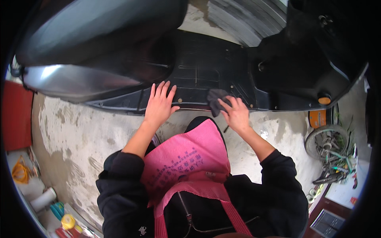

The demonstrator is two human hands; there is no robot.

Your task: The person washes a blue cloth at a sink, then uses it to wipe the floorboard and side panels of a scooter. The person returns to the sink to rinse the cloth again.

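Note:
A dark scooter stretches across the upper part of the view, its black seat [98, 32] at the left and its ribbed footboard [199, 74] in the middle. My left hand [160, 102] rests flat on the footboard's near edge, fingers spread, holding nothing. To its right, my right hand [236, 113] grips a dark grey cloth [215, 99] against the same edge, between small round fasteners. Below my hands hangs a pink apron [190, 151] bearing writing, over black clothing.
A small bicycle [327, 145] lies or stands at the right near an orange-and-black container [318, 118]. Red panel [18, 116], yellow basket-like item [20, 171] and white roll [43, 199] are at the left. Wet patches mark the concrete floor [80, 139].

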